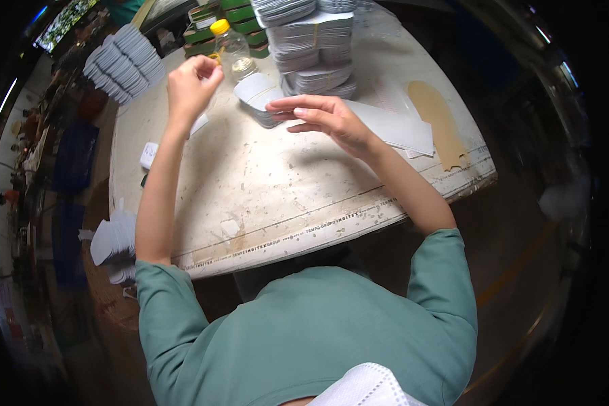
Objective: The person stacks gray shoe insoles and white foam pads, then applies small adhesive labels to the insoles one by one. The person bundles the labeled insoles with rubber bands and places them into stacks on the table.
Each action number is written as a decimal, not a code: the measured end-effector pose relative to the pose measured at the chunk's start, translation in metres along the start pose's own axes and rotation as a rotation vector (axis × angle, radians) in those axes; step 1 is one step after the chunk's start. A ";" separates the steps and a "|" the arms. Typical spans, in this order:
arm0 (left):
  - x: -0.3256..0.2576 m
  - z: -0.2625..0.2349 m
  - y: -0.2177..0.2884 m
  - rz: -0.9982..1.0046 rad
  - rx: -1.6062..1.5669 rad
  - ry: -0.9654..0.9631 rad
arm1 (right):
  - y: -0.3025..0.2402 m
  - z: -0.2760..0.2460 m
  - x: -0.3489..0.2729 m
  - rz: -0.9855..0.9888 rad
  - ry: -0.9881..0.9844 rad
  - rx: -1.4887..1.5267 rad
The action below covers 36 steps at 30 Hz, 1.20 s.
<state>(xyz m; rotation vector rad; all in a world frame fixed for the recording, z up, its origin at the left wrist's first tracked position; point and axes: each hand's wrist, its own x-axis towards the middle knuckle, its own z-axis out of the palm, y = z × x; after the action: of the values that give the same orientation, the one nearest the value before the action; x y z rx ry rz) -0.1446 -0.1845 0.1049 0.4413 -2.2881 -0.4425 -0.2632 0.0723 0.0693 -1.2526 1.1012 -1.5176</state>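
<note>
Beyond and right of the left hand (193,84) stands a clear, yellow-capped bottle (231,46) with green boxes (242,15) behind it, and a tan, elongated sheet (434,122) lies right of the right hand (330,120).

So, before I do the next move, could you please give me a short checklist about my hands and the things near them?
1. Left hand grip secure: cannot tell; fingers curled, a small yellow loop at the fingertips.
2. Right hand free: ok; it is open and appears to hold nothing.
3. Right fingers off the small stack: cannot tell; they overlap its edge in this view.
4. Bottle capped: ok; the yellow cap is on.
5. Tall stack steady: cannot tell; it stands in several layers, its top cut off.
</note>
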 end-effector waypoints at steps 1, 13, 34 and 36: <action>0.007 -0.007 -0.015 -0.018 0.088 -0.063 | 0.002 0.001 0.000 -0.029 0.068 -0.069; 0.002 -0.005 -0.068 -0.132 0.502 -0.375 | 0.009 -0.005 0.005 0.052 0.201 -0.161; -0.120 -0.195 0.156 0.782 -2.083 -1.082 | 0.031 0.008 0.006 0.047 0.129 -0.217; -0.122 -0.195 0.155 0.836 -2.069 -1.078 | 0.032 0.008 0.006 0.065 0.138 -0.215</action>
<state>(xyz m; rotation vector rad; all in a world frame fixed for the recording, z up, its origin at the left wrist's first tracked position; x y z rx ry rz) 0.0507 -0.0294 0.2261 -1.9414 -1.1852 -2.3216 -0.2537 0.0580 0.0408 -1.2559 1.4134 -1.4845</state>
